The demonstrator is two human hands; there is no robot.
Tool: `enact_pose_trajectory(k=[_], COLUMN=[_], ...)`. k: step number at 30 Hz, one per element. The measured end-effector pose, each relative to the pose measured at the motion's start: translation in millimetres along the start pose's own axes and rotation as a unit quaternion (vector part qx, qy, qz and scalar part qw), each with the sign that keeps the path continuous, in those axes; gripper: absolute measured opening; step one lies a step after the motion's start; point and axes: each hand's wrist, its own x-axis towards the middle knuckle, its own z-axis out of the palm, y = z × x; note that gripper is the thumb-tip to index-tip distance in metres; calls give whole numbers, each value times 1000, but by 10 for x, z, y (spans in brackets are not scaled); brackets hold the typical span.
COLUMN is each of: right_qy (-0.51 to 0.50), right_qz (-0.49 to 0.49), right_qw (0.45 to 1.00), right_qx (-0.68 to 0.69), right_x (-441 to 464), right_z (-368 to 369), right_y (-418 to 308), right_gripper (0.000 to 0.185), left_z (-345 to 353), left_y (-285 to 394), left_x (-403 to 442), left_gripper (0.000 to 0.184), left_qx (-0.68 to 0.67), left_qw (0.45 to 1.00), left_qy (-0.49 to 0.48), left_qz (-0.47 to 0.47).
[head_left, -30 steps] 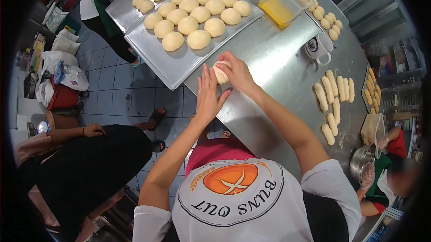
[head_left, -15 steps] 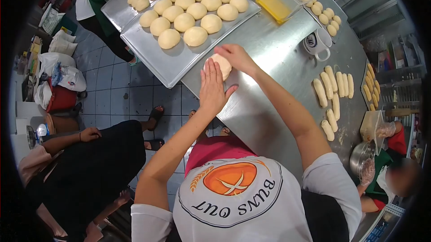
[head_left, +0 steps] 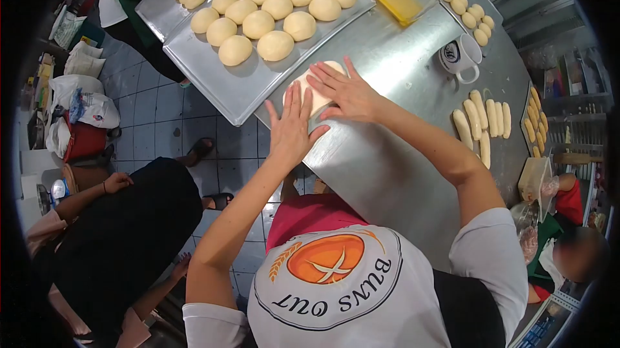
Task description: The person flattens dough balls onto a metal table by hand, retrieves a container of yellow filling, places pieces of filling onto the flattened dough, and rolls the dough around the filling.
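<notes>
A pale piece of dough (head_left: 317, 100), flattened and wider than a ball, lies on the metal table near its left edge. My left hand (head_left: 294, 125) rests on its near-left part, fingers outstretched and thumb apart. Across its far-right part my right hand (head_left: 345, 93) lies with fingers spread. Both hands are open, palms down, and cover much of the dough. Just beyond them, a metal tray (head_left: 236, 99) carries rows of round dough balls (head_left: 276, 45).
A clear container with yellow liquid (head_left: 397, 0) stands at the back. To the right are a white mug (head_left: 462, 57), several dough ropes (head_left: 476, 115) and further trays of dough. One co-worker (head_left: 129, 219) stands at left; another's gloved hands (head_left: 528, 245) are at far right.
My right hand has gone from gripping the dough's far edge to lying spread on top. The dough looks flatter and wider. My right arm now covers the nearest dough ropes.
</notes>
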Motion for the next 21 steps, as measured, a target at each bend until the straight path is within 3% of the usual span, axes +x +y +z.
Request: enact_pose_trajectory(k=[9,12,15,16,21], right_qy=[-4,-100,105,99,13], right_qz=[27,107,70,27,30], right_qw=[999,926,987,990,994], right_qx=[35,349,98,93,100], right_x=[-63,57,61,41,-82], right_z=[-20,-151,-121,-131,36], right_y=[199,459,365,317,501], right_gripper=[66,60,56,58,64], left_z=[-59,-113,-78,-69,-35], left_y=[-44,-31,-53,-63,-103], left_x=[-68,-79,-72,-78,-91], left_gripper=[74,72,73,73,75], left_qx=[-28,-17,-27,-31,-55], left_qw=[1000,1000,999,999,998], left_qy=[7,-5,-18,-15,-7], left_qz=[13,19,14,14,26])
